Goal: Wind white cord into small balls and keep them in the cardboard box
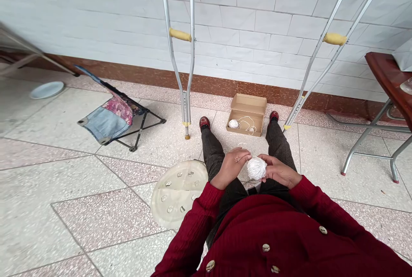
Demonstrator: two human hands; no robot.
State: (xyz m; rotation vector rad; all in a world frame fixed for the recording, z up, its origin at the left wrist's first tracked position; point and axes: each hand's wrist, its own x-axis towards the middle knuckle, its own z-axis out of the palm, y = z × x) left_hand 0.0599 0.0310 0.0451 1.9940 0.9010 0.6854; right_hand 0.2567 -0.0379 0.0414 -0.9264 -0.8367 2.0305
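In front of my lap, my right hand holds a ball of white yarn, its fingers curled round the ball's right side. My left hand is at the ball's left, thumb and fingers pinched together close to its upper edge. A thin piece of yarn strand shows just above the left fingers; its part inside the pinch is hidden. On the floor between my feet lies an open cardboard box. It contains a second white yarn ball and loose loops of yarn.
A crutch stands beside each foot; the right crutch slants. Left are a folding stool, a pale round mat with holes and a plate. At right stands a red-brown table with metal legs. A tiled wall rises ahead.
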